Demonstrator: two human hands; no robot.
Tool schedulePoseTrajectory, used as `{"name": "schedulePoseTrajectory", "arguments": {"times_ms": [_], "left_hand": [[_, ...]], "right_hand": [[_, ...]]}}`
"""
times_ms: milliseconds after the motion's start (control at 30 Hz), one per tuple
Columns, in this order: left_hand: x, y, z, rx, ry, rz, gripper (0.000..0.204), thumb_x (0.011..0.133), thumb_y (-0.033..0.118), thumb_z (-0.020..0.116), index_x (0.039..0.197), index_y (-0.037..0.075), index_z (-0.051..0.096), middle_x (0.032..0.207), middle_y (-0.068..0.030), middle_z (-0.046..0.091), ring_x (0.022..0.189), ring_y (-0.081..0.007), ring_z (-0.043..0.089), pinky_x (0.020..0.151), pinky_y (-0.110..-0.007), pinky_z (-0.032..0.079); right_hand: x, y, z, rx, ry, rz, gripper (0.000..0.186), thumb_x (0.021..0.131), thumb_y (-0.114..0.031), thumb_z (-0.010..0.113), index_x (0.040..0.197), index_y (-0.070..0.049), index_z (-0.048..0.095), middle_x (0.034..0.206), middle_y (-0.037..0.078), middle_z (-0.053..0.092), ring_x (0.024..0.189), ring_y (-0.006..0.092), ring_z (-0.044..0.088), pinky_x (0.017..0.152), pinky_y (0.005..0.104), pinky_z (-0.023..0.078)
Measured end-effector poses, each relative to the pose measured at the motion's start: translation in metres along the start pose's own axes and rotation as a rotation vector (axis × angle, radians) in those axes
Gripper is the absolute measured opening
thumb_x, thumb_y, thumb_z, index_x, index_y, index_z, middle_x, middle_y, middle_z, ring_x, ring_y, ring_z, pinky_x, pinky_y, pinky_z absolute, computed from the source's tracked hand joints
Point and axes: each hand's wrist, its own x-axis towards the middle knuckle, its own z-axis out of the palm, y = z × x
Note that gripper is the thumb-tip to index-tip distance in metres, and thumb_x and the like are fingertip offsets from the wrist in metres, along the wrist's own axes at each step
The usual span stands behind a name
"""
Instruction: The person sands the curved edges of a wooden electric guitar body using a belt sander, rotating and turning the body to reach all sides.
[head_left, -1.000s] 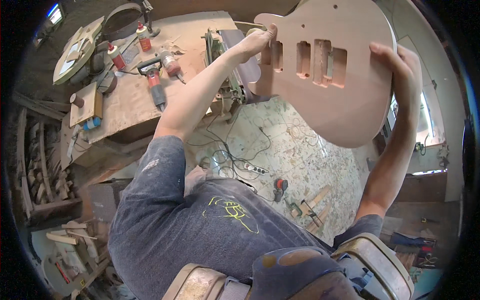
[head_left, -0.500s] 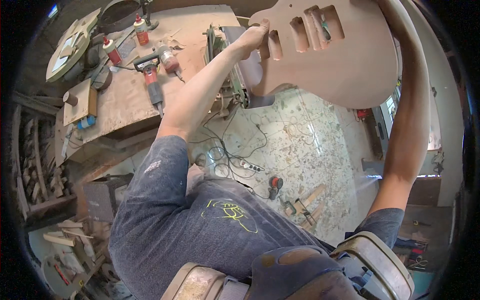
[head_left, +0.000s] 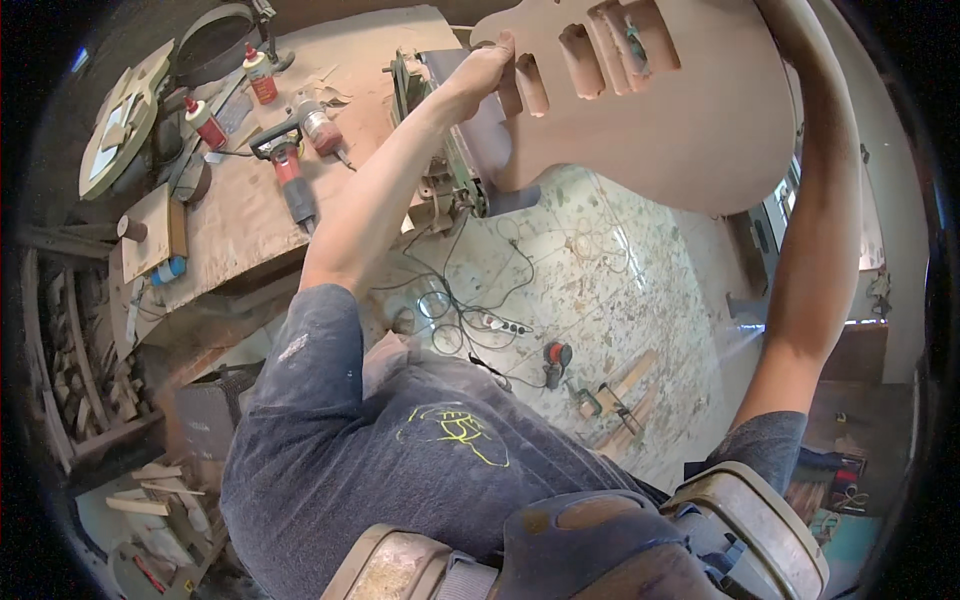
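An unfinished wooden electric guitar body (head_left: 650, 140) with several routed cavities is held up at the top. My left hand (head_left: 485, 78) grips its left edge by the neck end, thumb on the face and the other fingers mostly hidden. My right arm runs along the body's right side; my right hand (head_left: 782, 14) is at the far right edge, its fingers cut off by the top of the picture. Just below and left of the body is a green machine (head_left: 462, 185) with a smooth grey surface (head_left: 485, 150), partly covered by the body; I cannot tell whether they touch.
On the dusty workbench (head_left: 240, 240) to the left lie a red and black power tool (head_left: 290, 180), another corded tool (head_left: 320, 130) and glue bottles (head_left: 260, 75). Another guitar body (head_left: 125, 120) sits behind. Cables (head_left: 450, 300), a sander (head_left: 557, 360) and clamps (head_left: 610, 405) lie on the floor.
The bench, machine and my left arm now appear slightly farther left and the guitar body slightly higher in view. Both arms keep nearly the same pose, and my left hand's grip is unchanged.
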Motion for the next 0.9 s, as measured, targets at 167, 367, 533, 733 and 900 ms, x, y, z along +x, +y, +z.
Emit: {"name": "schedulePoseTrajectory", "arguments": {"times_ms": [167,367,533,733,900], "left_hand": [[-0.001,0.005,0.034,0.158,-0.185,0.132,0.073,0.104,0.063,0.035,0.128,0.000,0.060,0.119,-0.0081,0.065,0.115,-0.0178,0.056,0.109,-0.038,0.038],[-0.069,0.028,0.053,0.309,-0.356,0.219,0.084,0.102,0.069,0.033,0.123,-0.007,0.063,0.121,-0.0119,0.063,0.113,-0.0150,0.053,0.102,-0.034,0.040],[-0.099,0.025,0.052,0.581,-0.491,0.133,0.092,0.100,0.072,0.023,0.130,-0.007,0.059,0.129,-0.0188,0.063,0.124,-0.0277,0.054,0.113,-0.038,0.036],[-0.107,0.011,0.070,0.865,-0.658,0.321,0.090,0.103,0.067,0.013,0.133,-0.007,0.055,0.138,-0.0271,0.054,0.137,-0.0378,0.042,0.117,-0.040,0.033],[-0.098,0.012,0.064,0.994,-0.684,0.504,0.085,0.105,0.062,0.011,0.132,-0.005,0.057,0.149,-0.0241,0.044,0.145,-0.0375,0.031,0.123,-0.041,0.026]], "right_hand": [[-0.086,0.053,-0.052,0.013,-0.034,0.154,0.052,0.081,-0.045,0.069,0.101,0.003,0.072,0.087,0.009,0.069,0.077,0.0147,0.063,0.069,0.0260,0.047],[-0.252,0.029,-0.020,0.089,0.239,0.302,0.051,0.078,-0.039,0.075,0.102,0.006,0.072,0.087,0.013,0.072,0.078,0.0179,0.067,0.072,0.0311,0.053],[-0.392,0.047,0.045,0.196,0.196,0.542,0.048,0.075,-0.030,0.083,0.099,0.009,0.070,0.087,0.012,0.072,0.078,0.0167,0.066,0.070,0.0308,0.052],[-0.483,0.054,0.186,0.492,0.427,0.809,0.052,0.072,-0.022,0.090,0.107,0.010,0.070,0.101,0.015,0.074,0.090,0.0191,0.070,0.081,0.0330,0.056],[-0.479,0.079,0.265,0.600,0.395,0.909,0.049,0.072,-0.020,0.090,0.108,0.006,0.071,0.100,0.013,0.074,0.090,0.0187,0.070,0.082,0.0326,0.055]]}}
